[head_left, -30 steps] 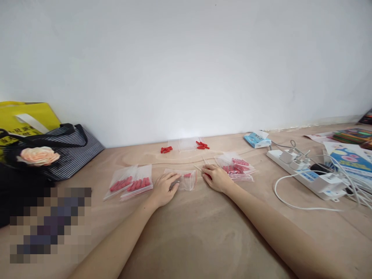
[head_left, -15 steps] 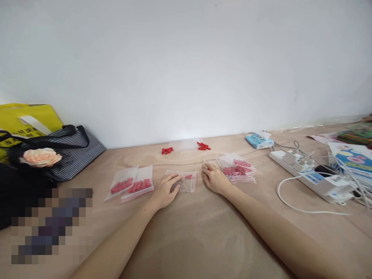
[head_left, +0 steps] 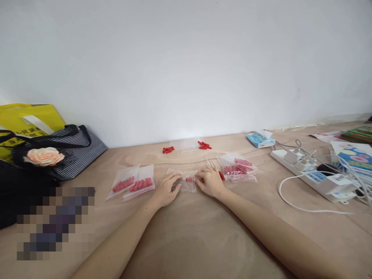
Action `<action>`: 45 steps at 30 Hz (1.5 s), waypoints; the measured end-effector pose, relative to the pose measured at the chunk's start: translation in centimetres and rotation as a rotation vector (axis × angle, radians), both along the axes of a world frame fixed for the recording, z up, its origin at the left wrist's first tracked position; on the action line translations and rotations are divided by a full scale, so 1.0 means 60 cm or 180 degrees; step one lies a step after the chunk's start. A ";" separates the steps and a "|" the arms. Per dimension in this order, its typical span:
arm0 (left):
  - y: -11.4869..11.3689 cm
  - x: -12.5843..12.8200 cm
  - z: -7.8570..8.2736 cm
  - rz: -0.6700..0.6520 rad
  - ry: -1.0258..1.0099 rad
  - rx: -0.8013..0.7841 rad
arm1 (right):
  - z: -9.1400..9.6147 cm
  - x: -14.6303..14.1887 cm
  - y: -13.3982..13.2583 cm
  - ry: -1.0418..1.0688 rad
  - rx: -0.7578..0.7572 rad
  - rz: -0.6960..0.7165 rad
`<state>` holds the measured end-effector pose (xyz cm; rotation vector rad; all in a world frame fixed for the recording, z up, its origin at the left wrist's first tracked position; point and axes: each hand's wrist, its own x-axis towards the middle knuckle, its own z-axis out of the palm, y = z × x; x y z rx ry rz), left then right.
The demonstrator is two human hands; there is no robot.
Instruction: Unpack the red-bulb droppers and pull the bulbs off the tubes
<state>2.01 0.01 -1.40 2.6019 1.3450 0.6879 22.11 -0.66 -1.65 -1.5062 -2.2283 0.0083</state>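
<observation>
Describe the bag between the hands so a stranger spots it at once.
On the wooden table, find the left hand and right hand. The clear bag lies between them; unlike the filled bags on either side, it shows only a little red.

Table (head_left: 186, 240): runs back to the wall (head_left: 186, 69).
Middle bag (head_left: 190, 188): between the left hand (head_left: 167, 190), over its left end, and the right hand (head_left: 210, 182), at its right end.
Left bags (head_left: 147, 171): two, overlapping, pieces inside, left of the left hand.
Right bags (head_left: 228, 160): overlapping, pieces inside, right of the right hand.
Thin sticks (head_left: 209, 162): just beyond the right hand.
Loose pieces (head_left: 205, 145): two heaps near the wall, flat bags (head_left: 187, 144) between them.
Tissue pack (head_left: 260, 140): back right, behind the power strip (head_left: 312, 176).
Leaflets (head_left: 356, 158): far right.
Tote (head_left: 87, 155): far left, flower (head_left: 45, 156) before it, shopping bag (head_left: 43, 114) behind.
</observation>
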 end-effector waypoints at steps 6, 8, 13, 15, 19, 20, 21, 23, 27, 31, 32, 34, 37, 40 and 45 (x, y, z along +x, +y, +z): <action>-0.003 -0.001 0.003 -0.0066 0.0132 -0.0162 | 0.006 -0.010 -0.003 -0.0117 -0.0189 0.0170; -0.004 0.000 0.004 -0.0096 0.0196 -0.0168 | 0.007 -0.010 -0.004 -0.0008 -0.0244 0.0169; -0.007 0.001 0.005 -0.0082 0.0245 -0.0219 | 0.002 -0.008 -0.008 0.0306 -0.0054 0.0158; -0.006 0.000 0.003 0.0032 0.0310 -0.0241 | 0.001 0.002 -0.011 0.0594 0.0136 0.0214; -0.001 -0.005 -0.007 0.0353 0.0453 0.0017 | -0.002 0.039 -0.006 0.1323 0.0477 -0.0012; 0.000 -0.006 -0.008 0.0472 0.0475 0.0137 | -0.003 0.050 -0.002 0.1486 0.0581 -0.0169; 0.001 -0.006 -0.009 0.0599 0.0487 0.0261 | -0.004 0.061 0.003 0.1643 0.0692 -0.0357; 0.000 -0.005 -0.007 0.0773 0.0455 0.0507 | -0.005 0.078 0.014 0.1873 0.0896 -0.0680; -0.008 0.009 -0.001 0.0634 0.0147 0.0717 | -0.008 0.088 0.026 0.1593 0.1094 -0.0649; -0.021 0.027 -0.003 0.0483 0.0238 0.0312 | -0.010 0.074 0.020 0.0558 0.1145 -0.0226; -0.024 0.030 -0.004 0.0429 0.0341 0.0173 | -0.011 0.071 0.019 0.0296 0.1169 -0.0170; -0.028 0.033 -0.003 0.0270 0.0586 -0.0129 | -0.013 0.065 0.016 -0.0116 0.1225 -0.0151; -0.030 0.033 0.002 0.0072 0.0875 -0.0498 | -0.015 0.062 0.013 -0.0382 0.1274 -0.0162; -0.031 0.032 0.008 -0.0002 0.0948 -0.0621 | -0.015 0.063 0.011 -0.0348 0.1222 -0.0212; -0.031 0.030 0.010 -0.0010 0.0899 -0.0572 | -0.012 0.067 0.011 -0.0193 0.1080 -0.0797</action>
